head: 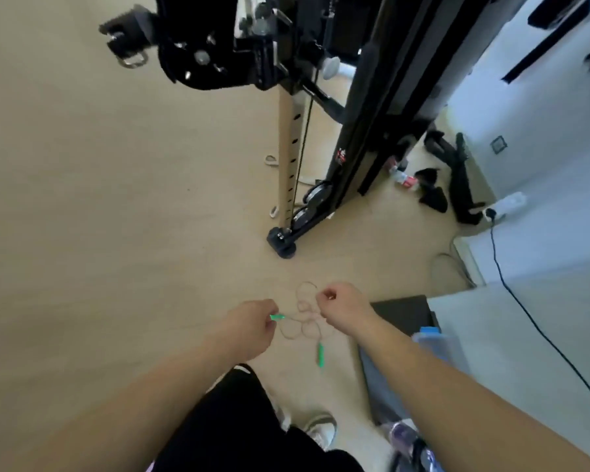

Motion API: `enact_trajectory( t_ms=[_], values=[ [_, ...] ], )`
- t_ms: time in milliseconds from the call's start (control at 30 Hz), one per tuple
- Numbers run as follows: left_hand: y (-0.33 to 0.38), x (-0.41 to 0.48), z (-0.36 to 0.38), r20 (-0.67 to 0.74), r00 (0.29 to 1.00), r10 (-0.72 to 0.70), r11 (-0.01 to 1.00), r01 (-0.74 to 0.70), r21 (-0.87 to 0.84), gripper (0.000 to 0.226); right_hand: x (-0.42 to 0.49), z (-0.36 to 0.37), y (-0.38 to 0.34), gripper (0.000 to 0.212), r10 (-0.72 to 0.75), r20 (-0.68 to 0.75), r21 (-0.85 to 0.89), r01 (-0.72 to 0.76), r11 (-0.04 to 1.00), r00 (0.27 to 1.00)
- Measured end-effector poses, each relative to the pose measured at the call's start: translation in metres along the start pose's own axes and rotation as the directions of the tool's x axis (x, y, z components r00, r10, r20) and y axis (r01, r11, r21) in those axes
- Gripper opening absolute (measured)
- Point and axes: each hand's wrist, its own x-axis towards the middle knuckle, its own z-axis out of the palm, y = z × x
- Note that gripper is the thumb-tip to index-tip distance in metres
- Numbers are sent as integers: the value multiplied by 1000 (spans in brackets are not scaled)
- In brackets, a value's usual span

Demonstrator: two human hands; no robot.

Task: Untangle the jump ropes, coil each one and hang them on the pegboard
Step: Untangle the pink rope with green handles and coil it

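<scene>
Jump rope (304, 318) cord hangs in several thin, pale loops between your two hands, held in the air above the floor (116, 199). Your left hand (252, 330) is closed on one green handle (277, 316), whose tip pokes out toward the loops. Your right hand (343, 306) is pinched shut on the cord itself, slightly higher and farther from you than the left. The second green handle (320, 354) dangles free below and between your hands, nearer your body, over your shoe (321, 429).

The cord is nearly the colour of the floor and blurred, so I cannot tell how many ropes are in the bundle or where the crossings run. I judge you are at the untangling step, with coiling and hanging not yet done; no pegboard shows in view.

The main risk is pulling your hands apart now: that would likely cinch the overlapping loops into a tight knot. The loose handle could swing through an open loop and add a crossing, so watch it. If your right-hand pinch slips, the loops will drop and collapse together. Beyond your hands stands a black gym machine (321, 114) with a cable; stray loops could snag there.
</scene>
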Motion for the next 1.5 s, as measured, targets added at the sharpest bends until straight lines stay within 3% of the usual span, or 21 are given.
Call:
enact_trajectory(
  t_ms=[267, 433, 633, 733, 900, 1167, 1267, 1500],
  values=[
    [22, 48, 69, 169, 982, 82, 981, -110, 159, 27, -18, 27, 131, 23, 251, -112, 261, -215, 941, 962],
    [-32, 133, 129, 231, 962, 147, 926, -216, 310, 27, 71, 96, 188, 25, 327, -132, 341, -267, 901, 936],
    [-117, 258, 248, 284, 932, 224, 889, -315, 333, 31, 206, 217, 283, 25, 417, -107, 415, -340, 844, 903],
    [-149, 321, 307, 330, 903, 274, 859, -384, 340, 28, 269, 270, 339, 22, 485, -127, 385, -408, 828, 865],
    [-186, 402, 382, 368, 866, 339, 809, -468, 355, 24, 349, 333, 404, 40, 554, -120, 234, -519, 822, 824],
    [-194, 427, 430, 405, 806, 431, 750, -570, 336, 8, 395, 365, 439, 39, 597, -212, 168, -573, 802, 773],
    [-200, 433, 437, 409, 808, 425, 753, -566, 336, 18, 408, 372, 445, 48, 592, -244, 136, -577, 805, 768],
    [-205, 445, 458, 406, 845, 348, 817, -486, 310, 13, 436, 395, 470, 28, 557, -251, 196, -522, 830, 792]
  ],
)
